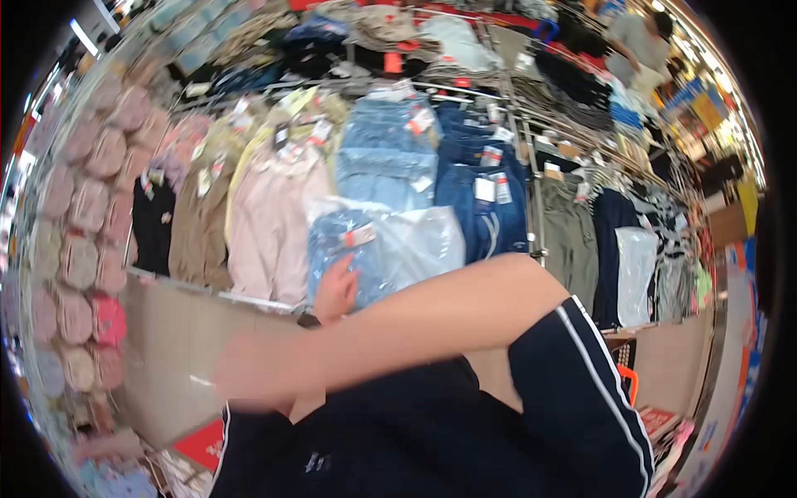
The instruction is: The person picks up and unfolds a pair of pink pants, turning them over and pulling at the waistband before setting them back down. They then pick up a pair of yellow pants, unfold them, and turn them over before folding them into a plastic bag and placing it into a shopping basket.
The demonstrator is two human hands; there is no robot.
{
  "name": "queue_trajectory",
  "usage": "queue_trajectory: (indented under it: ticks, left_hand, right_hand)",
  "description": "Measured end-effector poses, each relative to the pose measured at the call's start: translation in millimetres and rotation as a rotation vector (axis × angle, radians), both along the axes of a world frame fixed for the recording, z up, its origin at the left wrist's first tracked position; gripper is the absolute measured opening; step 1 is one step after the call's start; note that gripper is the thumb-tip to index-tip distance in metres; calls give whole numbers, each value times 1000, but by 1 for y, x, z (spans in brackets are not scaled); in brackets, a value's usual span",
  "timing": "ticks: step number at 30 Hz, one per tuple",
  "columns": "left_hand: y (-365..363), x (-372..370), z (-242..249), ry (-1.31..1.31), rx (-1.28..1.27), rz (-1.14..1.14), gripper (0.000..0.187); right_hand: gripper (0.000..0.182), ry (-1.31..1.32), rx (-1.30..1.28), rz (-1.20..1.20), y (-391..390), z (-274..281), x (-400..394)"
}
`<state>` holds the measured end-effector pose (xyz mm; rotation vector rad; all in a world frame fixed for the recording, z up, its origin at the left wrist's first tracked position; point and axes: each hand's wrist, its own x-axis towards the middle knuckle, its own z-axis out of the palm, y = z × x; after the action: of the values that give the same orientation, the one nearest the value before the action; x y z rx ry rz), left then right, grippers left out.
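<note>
My left hand (pixel 336 286), with a dark band at its wrist, is at the front of a folded light-blue denim garment (pixel 329 241) in a clear plastic bag (pixel 427 241). Its fingers point up, look slightly apart, and lie just below a white and red tag (pixel 359 235). My right forearm crosses in front of my body to the left. The right hand (pixel 261 373) is smeared by motion near my left sleeve, so its fingers cannot be made out.
Hanging clothes line the rack: a pink top (pixel 278 220), brown trousers (pixel 199 224), dark jeans (pixel 490 207) and olive trousers (pixel 569 241). Pink bags (pixel 108 319) fill the left side. Folded clothes lie behind. A person (pixel 639 46) stands at the back right.
</note>
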<state>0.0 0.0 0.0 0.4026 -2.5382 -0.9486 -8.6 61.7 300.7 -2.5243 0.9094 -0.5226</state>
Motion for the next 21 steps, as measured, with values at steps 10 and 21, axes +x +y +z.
queue_trajectory:
  ticks: [10,21]
  left_hand:
    - [-95,135,3,-363,-413,449,29]
    - [-104,156,-2,-151,-328,289,25]
  right_hand:
    - [22,64,179,-1352,61,-291,-40]
    - [21,379,145,-1606,48,-310,-12]
